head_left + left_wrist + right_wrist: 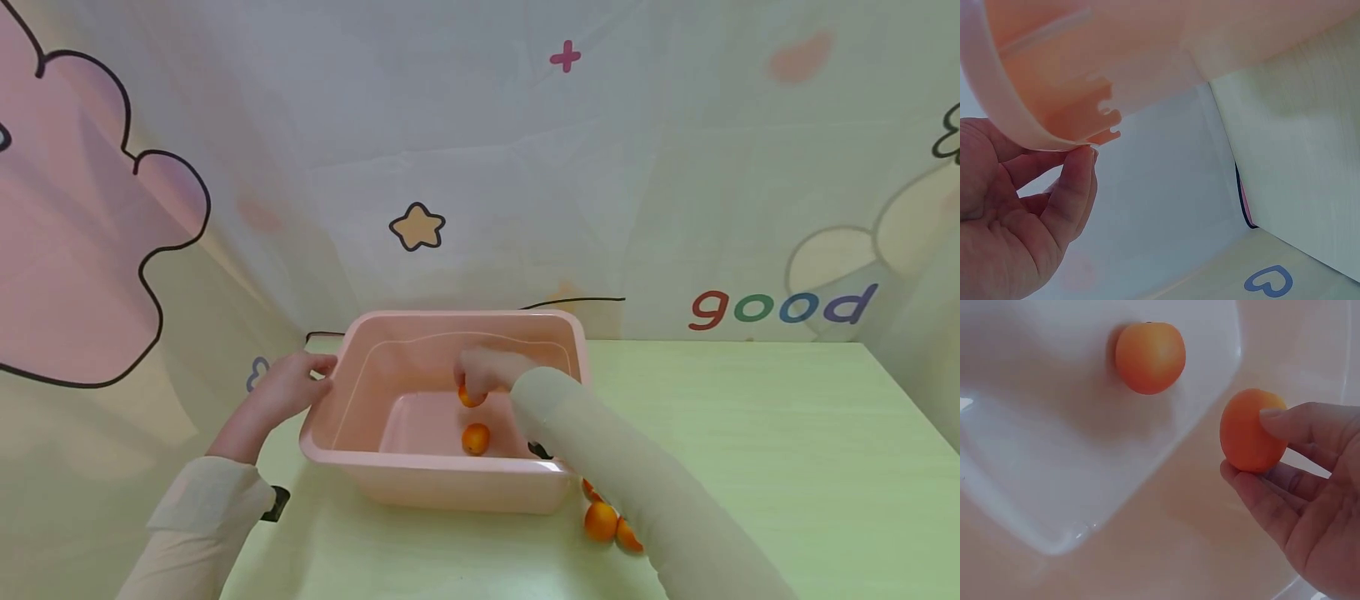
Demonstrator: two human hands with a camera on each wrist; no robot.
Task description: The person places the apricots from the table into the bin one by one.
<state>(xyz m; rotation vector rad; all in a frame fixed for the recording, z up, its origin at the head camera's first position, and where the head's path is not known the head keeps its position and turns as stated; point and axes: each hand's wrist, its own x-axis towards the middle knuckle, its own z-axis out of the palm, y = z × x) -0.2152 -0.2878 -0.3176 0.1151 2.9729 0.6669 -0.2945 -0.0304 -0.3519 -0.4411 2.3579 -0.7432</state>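
Note:
A pink plastic basin (450, 485) stands on the table. My left hand (288, 390) pinches its left rim, with thumb and fingertips at the edge in the left wrist view. Inside the basin, my right hand (491, 371) holds an orange (1252, 430) between thumb and fingers, above the basin's floor. A second orange (476, 438) lies on the basin floor, apart from the held one. The right forearm crosses over the basin's right rim and hides part of it.
Several more oranges (601, 522) lie on the pale green table (750, 433) by the basin's front right corner, partly behind the right sleeve. A printed curtain (487, 183) hangs behind the table.

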